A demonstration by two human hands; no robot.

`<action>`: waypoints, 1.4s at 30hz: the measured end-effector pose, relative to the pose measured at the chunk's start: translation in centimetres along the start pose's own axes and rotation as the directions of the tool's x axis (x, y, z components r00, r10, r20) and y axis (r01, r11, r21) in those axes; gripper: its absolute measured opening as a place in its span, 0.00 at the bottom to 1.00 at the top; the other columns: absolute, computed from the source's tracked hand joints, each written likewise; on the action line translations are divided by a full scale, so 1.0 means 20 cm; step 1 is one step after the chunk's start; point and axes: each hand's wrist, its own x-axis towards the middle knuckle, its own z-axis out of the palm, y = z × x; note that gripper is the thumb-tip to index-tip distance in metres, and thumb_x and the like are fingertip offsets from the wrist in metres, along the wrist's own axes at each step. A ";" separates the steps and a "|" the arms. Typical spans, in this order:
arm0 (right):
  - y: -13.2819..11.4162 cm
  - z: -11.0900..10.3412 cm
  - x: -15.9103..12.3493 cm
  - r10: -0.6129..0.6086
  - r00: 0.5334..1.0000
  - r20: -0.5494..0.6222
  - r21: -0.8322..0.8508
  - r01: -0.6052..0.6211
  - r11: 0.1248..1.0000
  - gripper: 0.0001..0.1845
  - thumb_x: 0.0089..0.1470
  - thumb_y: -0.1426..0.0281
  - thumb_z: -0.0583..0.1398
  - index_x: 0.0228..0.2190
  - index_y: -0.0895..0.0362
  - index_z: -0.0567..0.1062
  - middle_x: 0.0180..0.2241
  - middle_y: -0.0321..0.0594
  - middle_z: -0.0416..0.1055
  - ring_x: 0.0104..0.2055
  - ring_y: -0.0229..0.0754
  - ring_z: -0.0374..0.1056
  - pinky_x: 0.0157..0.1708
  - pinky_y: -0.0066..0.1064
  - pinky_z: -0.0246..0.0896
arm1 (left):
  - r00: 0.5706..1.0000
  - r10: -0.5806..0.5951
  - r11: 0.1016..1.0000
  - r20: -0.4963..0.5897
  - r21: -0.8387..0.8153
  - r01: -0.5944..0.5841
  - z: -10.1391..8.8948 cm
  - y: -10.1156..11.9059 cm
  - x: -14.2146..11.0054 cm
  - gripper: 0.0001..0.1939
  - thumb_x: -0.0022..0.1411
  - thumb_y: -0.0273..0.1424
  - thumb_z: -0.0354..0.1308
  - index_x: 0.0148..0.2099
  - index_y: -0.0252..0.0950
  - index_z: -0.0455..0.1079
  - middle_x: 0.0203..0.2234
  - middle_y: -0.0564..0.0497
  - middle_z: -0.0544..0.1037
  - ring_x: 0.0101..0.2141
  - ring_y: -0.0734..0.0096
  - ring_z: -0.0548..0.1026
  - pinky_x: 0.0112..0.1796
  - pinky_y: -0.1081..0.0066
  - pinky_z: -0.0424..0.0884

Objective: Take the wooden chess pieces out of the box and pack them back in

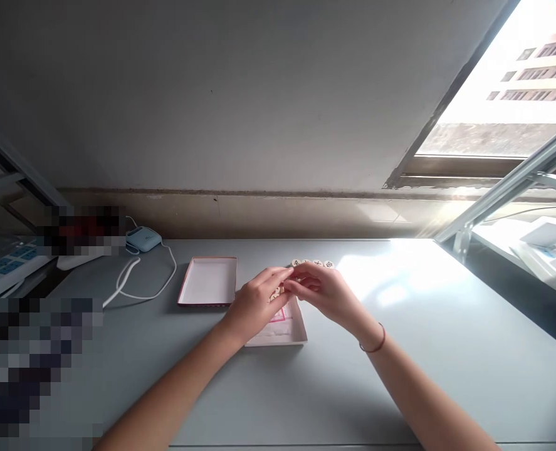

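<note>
My left hand point(254, 300) reaches over an open shallow box point(299, 326), its fingers and thumb curved round several round Chinese chess pieces point(274, 293). Against it, fingertip to fingertip, is my right hand point(322, 289), with thumb and fingers closed at the edge of those pieces; its grip is partly hidden. Pink lines mark a folded sheet point(278, 315) lying in the box. Just beyond my right hand, a row of pale round chess pieces point(318, 264) with dark characters lies on the grey table.
The box lid point(209, 280), inside up, lies left of the box. Further left are a light blue device point(143, 238), a white cable point(172, 275) and a power strip point(12, 266). Metal frames flank the table point(278, 401), with a wall behind and a window point(503, 94) at right.
</note>
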 end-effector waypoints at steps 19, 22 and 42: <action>0.09 -0.09 -0.03 0.153 0.980 -0.127 0.126 -0.137 0.982 0.20 0.48 0.51 0.63 0.31 0.56 0.73 0.33 0.42 0.72 0.30 0.41 0.71 0.18 0.27 0.63 | 0.975 0.159 0.876 0.158 0.433 -0.213 0.14 -0.06 -0.03 0.07 0.65 0.29 0.55 0.37 0.41 0.73 0.36 0.52 0.81 0.44 0.63 0.73 0.44 0.59 0.61; 0.09 -0.08 -0.05 0.129 0.988 -0.079 0.031 -0.127 0.991 0.17 0.50 0.54 0.61 0.32 0.55 0.75 0.38 0.43 0.70 0.32 0.41 0.71 0.19 0.27 0.66 | 0.972 0.158 0.821 0.173 0.524 -0.227 0.16 -0.06 -0.04 0.06 0.63 0.27 0.56 0.37 0.40 0.74 0.41 0.50 0.79 0.45 0.60 0.71 0.42 0.57 0.61; 0.11 0.13 -0.09 -0.083 0.994 0.076 -0.725 0.112 0.679 0.02 0.55 0.72 0.58 0.30 0.55 0.70 0.31 0.38 0.68 0.29 0.38 0.66 0.24 0.27 0.55 | 0.897 -0.213 0.884 0.389 0.468 0.007 -0.14 -0.19 -0.21 0.57 0.46 0.63 0.55 0.69 0.40 0.42 0.67 0.38 0.48 0.65 0.43 0.46 0.60 0.41 0.43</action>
